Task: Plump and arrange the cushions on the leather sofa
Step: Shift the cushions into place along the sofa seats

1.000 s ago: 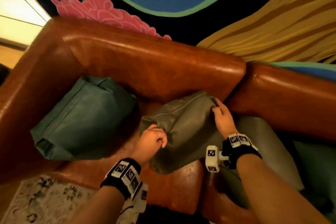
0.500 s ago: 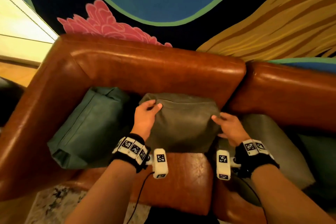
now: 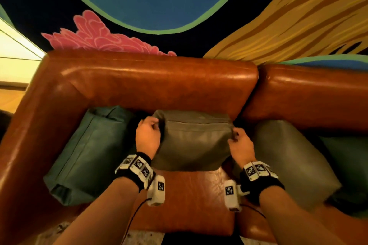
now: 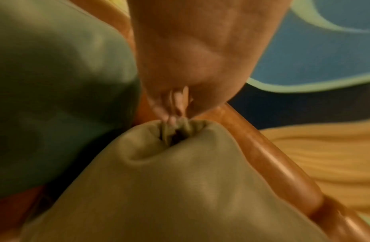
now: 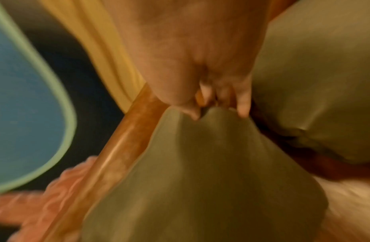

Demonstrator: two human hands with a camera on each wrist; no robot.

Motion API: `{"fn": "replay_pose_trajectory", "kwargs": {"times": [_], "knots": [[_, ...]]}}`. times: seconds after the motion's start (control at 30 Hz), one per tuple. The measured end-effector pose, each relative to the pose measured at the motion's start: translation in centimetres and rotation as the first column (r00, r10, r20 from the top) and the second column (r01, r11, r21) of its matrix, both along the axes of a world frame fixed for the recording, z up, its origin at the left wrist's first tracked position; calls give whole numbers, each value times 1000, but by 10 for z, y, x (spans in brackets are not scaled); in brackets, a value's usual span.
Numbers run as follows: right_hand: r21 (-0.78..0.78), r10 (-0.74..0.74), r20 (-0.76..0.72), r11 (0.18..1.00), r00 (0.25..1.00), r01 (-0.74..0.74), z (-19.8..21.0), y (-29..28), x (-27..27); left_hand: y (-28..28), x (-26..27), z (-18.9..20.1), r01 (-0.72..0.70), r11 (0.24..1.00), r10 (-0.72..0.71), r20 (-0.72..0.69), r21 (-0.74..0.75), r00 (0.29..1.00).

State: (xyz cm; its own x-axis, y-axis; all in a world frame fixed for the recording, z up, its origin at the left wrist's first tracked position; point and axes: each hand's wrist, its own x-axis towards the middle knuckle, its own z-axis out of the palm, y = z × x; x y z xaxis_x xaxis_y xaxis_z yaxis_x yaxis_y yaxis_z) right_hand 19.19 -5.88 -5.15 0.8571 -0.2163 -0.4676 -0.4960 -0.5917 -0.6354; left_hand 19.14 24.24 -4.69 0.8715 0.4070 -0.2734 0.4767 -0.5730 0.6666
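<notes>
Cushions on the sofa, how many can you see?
4. A teal cushion in the left corner, an olive cushion in the middle, held by both hands, another olive cushion beside it, and a teal cushion cut off at the right edge. More may be hidden.

Left hand (image 4: 192, 54) pinching olive cushion (image 4: 179, 188) corner

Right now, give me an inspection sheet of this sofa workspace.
Surface: brown leather sofa, seat partly bare.
Job's things: olive cushion upright against the backrest; teal cushion beside it; grey-green cushion on the other side.
Clutter: nothing seen.
Hands: left hand and right hand each pinch an upper corner of the olive cushion.
Cables: thin black cable from the left wrist.
Surroundings: painted mural behind.
</notes>
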Motion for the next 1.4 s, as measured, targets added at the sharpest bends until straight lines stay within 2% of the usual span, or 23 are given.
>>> {"fn": "replay_pose_trajectory", "kwargs": {"times": [0.03,0.1,0.13,0.17,0.23,0.3,0.37,0.43,0.5,0.6,0.67,0.77,0.83,0.9,0.93,1.03,1.07,1.13,1.17,1.2,1.27,1.33,1.4], "knots": [[-124,41,118,992,992,-26,7,9,2,-10,1,6,64,995,-71,99,80,993],[-266,223,332,954,917,-136,18,30,4,-30,1,16,220,972,-233,213,81,949],[-296,347,305,920,887,-258,18,40,6,-36,1,14,276,959,-282,201,54,938],[-289,453,191,874,871,-392,17,48,6,-39,0,8,293,955,-295,149,35,944],[-130,587,-103,792,803,-596,13,56,5,-37,0,0,240,971,-240,-31,11,970],[37,594,-137,803,793,-595,13,52,8,-35,4,-3,220,975,-215,-143,22,966],[105,494,-22,866,869,-489,14,40,8,-44,10,1,270,957,-243,-214,110,946],[171,305,84,933,949,-315,18,19,4,-62,13,13,316,922,-265,-233,223,936],[191,163,145,963,976,-189,18,-14,-4,-85,10,27,315,909,-295,-113,273,949],[111,71,64,991,995,-78,10,-89,-25,-139,0,41,409,884,-435,80,226,897],[-10,50,-105,999,993,-52,2,-142,-43,-177,-11,40,510,851,-523,106,126,846],[-181,39,-428,975,903,-127,-20,-230,-84,-247,-33,21,644,756,-653,-63,-114,755],[-78,26,-622,992,783,-95,-45,-263,-117,-277,-46,-9,646,716,-699,-273,-267,661],[-20,100,-710,987,697,-161,-76,-289,-147,-305,-56,-42,598,743,-664,-442,-302,602],[-2,143,-696,980,704,-201,-94,-301,-159,-319,-58,-61,570,771,-629,-485,-284,608],[101,225,-672,972,705,-213,-126,-309,-189,-334,-61,-108,308,916,-400,-504,-258,765],[177,267,-666,964,697,-199,-144,-311,-195,-334,-59,-122,192,940,-317,-510,-283,800],[317,308,-660,941,685,-118,-159,-307,-206,-335,-62,-152,-32,923,-190,-526,-384,829],[343,211,-659,938,722,39,-167,-305,-209,-334,-63,-166,-104,898,-163,-543,-427,823],[313,18,-654,916,756,250,-177,-306,-214,-336,-67,-179,-154,878,-142,-554,-452,820],[352,-186,-703,747,686,563,-169,-303,-214,-344,-69,-180,-146,890,-134,-554,-432,822],[437,-200,-746,572,635,694,-149,-307,-212,-351,-63,-155,-84,911,-133,-479,-405,867],[501,-190,-701,554,687,665,-115,-323,-205,-357,-57,-116,-77,876,-127,-381,-476,916]]}}
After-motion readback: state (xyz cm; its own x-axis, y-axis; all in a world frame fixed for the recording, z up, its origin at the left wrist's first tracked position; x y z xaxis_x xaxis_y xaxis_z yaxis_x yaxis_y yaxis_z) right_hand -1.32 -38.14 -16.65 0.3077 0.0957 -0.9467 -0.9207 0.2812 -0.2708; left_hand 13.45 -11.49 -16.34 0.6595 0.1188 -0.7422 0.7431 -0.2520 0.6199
